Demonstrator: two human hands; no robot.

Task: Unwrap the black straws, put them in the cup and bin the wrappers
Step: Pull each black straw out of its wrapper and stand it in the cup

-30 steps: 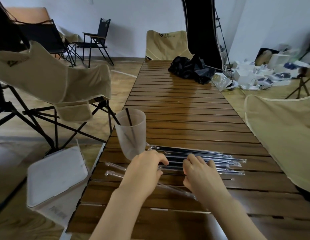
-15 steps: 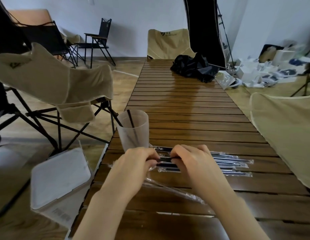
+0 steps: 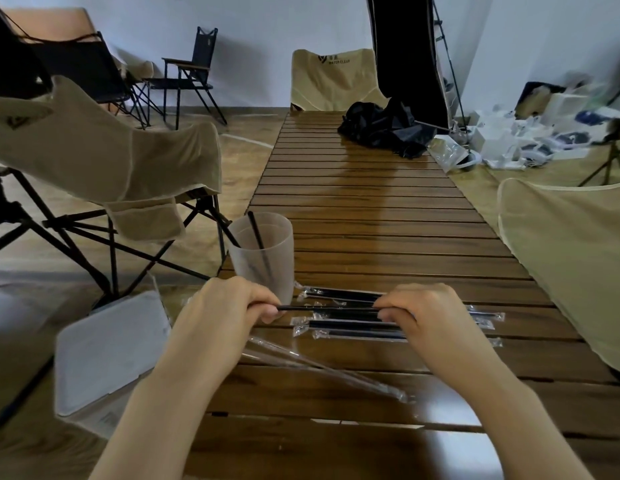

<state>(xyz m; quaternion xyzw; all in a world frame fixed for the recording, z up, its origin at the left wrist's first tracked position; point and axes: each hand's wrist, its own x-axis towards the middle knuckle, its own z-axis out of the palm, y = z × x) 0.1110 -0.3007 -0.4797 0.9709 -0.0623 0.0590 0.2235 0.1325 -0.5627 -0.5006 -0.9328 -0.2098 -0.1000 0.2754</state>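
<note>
Head view, down over table point(image 3: 371, 220)

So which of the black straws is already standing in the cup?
The one leaning upright in the frosted cup, straw poking above its rim; the others lie flat on the table, or are held between both hands.

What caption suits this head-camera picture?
Both hands pull a black straw from its wrapper beside the cup.

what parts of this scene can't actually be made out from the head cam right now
- Held straw: both ends are buried in the left hand and right hand, so whether it is out of its wrapper is unclear.
- Wrapped straws: the right hand covers part of the pile, so there is no exact count.
- White bin: lid shut, contents hidden.
- Clutter on the floor, far right: blurred.
</note>
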